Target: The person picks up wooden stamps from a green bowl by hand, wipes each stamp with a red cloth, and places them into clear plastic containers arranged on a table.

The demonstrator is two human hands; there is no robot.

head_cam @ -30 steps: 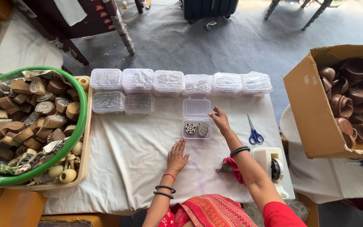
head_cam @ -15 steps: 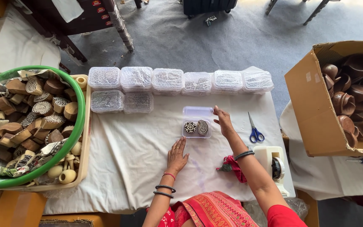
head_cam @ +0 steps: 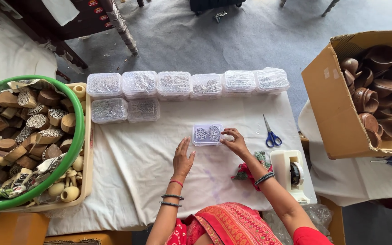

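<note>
White tablecloth, box between hands.

Small craft packing workshop, likely home-based. Low tabletop under a white sheet on a grey carpeted floor. At 9 o'clock, a green tub heaped with carved wooden printing blocks. At 12 o'clock, rows of lidded clear plastic boxes, filled alike. At 3 o'clock, blue scissors, a tape dispenser and a cardboard carton of brown clay cups
</note>
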